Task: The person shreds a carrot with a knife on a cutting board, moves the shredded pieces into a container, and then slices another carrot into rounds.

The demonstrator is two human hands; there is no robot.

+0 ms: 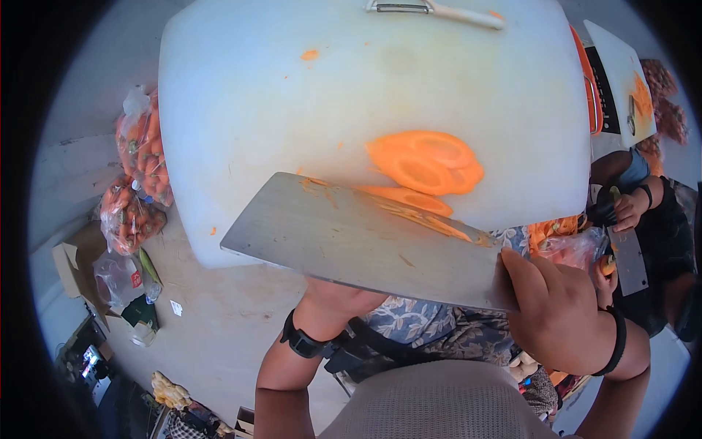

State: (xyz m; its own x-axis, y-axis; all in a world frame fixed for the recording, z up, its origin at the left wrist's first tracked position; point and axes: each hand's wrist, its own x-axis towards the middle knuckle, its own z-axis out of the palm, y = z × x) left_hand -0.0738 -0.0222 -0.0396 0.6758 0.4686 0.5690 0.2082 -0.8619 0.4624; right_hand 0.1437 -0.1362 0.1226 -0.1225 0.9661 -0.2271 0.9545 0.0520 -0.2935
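My right hand (563,311) is closed around the handle end of a wide cleaver (351,238), whose blade is tilted across the near edge of a white cutting board (248,88). Orange carrot scraps cling to the upper part of the blade. Just beyond it lie several overlapping oval carrot slices (431,161), and one more carrot slice (413,197) is partly covered by the blade. Behind the blade, my left hand (344,293) shows only near the wrist; its fingers are hidden. A peeler (464,14) with a white handle rests at the board's far edge.
Plastic bags of carrots (146,150) stand left of the board, near a cardboard box (77,252). On the right, another person's hand (629,212) is near a second cleaver (630,267). Farther back is another cutting board (610,62) with orange shreds.
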